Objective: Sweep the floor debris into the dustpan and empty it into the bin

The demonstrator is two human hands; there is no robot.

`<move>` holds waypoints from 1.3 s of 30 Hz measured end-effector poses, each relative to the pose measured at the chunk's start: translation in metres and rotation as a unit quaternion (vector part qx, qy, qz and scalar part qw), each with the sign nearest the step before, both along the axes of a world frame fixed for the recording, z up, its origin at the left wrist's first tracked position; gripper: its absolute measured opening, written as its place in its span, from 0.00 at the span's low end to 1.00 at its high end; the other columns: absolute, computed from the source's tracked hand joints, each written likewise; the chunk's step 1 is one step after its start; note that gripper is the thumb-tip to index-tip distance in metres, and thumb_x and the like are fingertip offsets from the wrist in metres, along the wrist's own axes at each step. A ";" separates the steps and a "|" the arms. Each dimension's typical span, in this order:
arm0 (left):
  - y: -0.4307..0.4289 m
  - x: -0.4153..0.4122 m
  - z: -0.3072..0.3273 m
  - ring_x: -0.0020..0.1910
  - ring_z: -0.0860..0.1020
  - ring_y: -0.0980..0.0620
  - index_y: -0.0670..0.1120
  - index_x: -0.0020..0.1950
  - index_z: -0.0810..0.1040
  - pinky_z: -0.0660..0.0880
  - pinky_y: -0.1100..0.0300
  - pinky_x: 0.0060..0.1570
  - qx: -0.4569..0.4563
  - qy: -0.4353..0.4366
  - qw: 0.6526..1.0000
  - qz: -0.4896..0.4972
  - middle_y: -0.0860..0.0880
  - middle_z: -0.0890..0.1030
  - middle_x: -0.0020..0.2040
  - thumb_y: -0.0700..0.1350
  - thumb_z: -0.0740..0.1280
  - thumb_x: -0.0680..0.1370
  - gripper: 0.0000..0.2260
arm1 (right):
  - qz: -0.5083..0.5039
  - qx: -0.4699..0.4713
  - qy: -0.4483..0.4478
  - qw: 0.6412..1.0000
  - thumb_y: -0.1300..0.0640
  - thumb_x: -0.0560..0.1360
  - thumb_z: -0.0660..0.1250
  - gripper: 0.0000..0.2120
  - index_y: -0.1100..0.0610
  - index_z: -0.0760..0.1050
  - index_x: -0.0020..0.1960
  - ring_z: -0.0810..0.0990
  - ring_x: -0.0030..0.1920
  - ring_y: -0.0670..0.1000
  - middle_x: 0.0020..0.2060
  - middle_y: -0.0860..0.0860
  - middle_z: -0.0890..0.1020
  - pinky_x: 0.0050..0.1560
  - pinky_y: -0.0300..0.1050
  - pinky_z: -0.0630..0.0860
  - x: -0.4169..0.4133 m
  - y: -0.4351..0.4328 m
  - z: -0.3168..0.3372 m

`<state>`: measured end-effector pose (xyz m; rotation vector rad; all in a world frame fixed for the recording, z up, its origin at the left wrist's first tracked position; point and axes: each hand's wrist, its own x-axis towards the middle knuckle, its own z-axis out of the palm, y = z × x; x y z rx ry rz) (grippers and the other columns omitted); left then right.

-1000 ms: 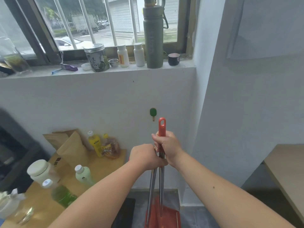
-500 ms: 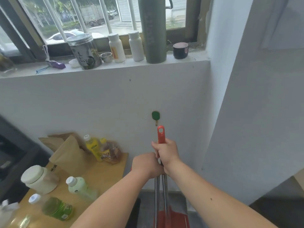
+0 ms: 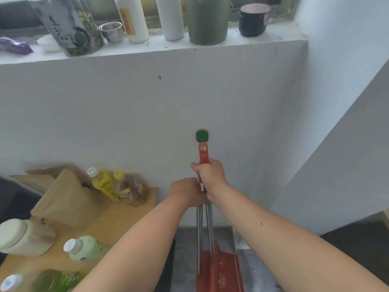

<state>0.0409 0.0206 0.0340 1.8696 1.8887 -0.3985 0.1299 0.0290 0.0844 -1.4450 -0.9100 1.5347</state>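
Two metal handles stand upright side by side before a white wall. One ends in a red grip with a hole, its tip just below a green wall hook. My right hand is closed around the red grip. My left hand is closed around the metal shafts just below it. At the bottom the red dustpan stands on the grey floor. I cannot see the broom head or a bin.
A wooden table at the left holds bottles, a white jar and brown paper bags. The window sill above carries a jar, bottles, a green flask and a dark cup. A white wall juts out at the right.
The view has closed in on the wall. The red grip has risen until its tip sits just under the green hook. Both hands keep their hold.
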 end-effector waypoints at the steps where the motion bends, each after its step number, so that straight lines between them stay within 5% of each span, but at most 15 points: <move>1: 0.004 -0.001 -0.003 0.41 0.79 0.50 0.52 0.51 0.83 0.71 0.56 0.41 -0.006 0.000 1.000 -0.002 0.57 0.78 0.36 0.62 0.58 0.71 0.21 | 0.002 -0.004 -0.004 1.000 0.62 0.71 0.72 0.14 0.53 0.71 0.30 0.69 0.31 0.52 0.26 0.48 0.72 0.42 0.46 0.66 -0.001 0.003 -0.003; 8: 0.019 -0.001 -0.026 0.36 0.81 0.54 0.52 0.39 0.83 0.71 0.59 0.36 -0.047 -0.014 0.999 0.002 0.56 0.84 0.36 0.63 0.60 0.67 0.19 | 0.003 -0.037 -0.031 0.999 0.61 0.72 0.71 0.13 0.49 0.71 0.34 0.71 0.31 0.50 0.28 0.48 0.73 0.39 0.46 0.68 -0.004 0.021 -0.026; 19: 0.032 -0.003 -0.064 0.37 0.81 0.52 0.52 0.42 0.81 0.79 0.56 0.47 -0.027 -0.004 0.999 0.020 0.55 0.83 0.37 0.64 0.60 0.68 0.19 | 0.013 -0.062 -0.048 0.997 0.60 0.72 0.70 0.10 0.52 0.72 0.35 0.71 0.32 0.52 0.29 0.51 0.73 0.42 0.46 0.69 -0.009 0.040 -0.059; 29: 0.038 -0.003 -0.072 0.36 0.76 0.52 0.50 0.44 0.79 0.73 0.57 0.39 0.018 0.011 0.999 0.037 0.53 0.79 0.38 0.61 0.58 0.75 0.17 | 0.024 -0.036 -0.047 0.998 0.60 0.72 0.71 0.12 0.56 0.69 0.34 0.69 0.30 0.53 0.26 0.53 0.70 0.41 0.47 0.68 -0.008 0.050 -0.079; 32: 0.038 0.000 -0.069 0.40 0.78 0.50 0.49 0.45 0.80 0.75 0.54 0.47 0.037 0.025 0.998 0.038 0.53 0.80 0.38 0.60 0.55 0.76 0.19 | 0.039 -0.030 -0.053 0.997 0.61 0.72 0.70 0.11 0.57 0.69 0.35 0.70 0.30 0.52 0.26 0.54 0.72 0.42 0.47 0.69 -0.006 0.052 -0.079; 35: 0.036 0.002 -0.068 0.50 0.76 0.47 0.51 0.50 0.80 0.65 0.47 0.59 0.070 0.082 0.994 0.019 0.52 0.79 0.42 0.60 0.52 0.77 0.20 | 0.036 -0.028 -0.052 0.998 0.61 0.73 0.70 0.11 0.57 0.70 0.34 0.70 0.29 0.51 0.26 0.53 0.73 0.39 0.45 0.70 -0.006 0.053 -0.078; 39: 0.029 0.005 -0.076 0.54 0.72 0.47 0.54 0.53 0.82 0.61 0.45 0.60 0.113 0.126 0.985 0.026 0.51 0.79 0.49 0.61 0.49 0.76 0.24 | 0.052 -0.037 -0.056 0.996 0.58 0.73 0.70 0.10 0.57 0.73 0.34 0.73 0.33 0.52 0.29 0.53 0.74 0.40 0.45 0.70 -0.005 0.053 -0.078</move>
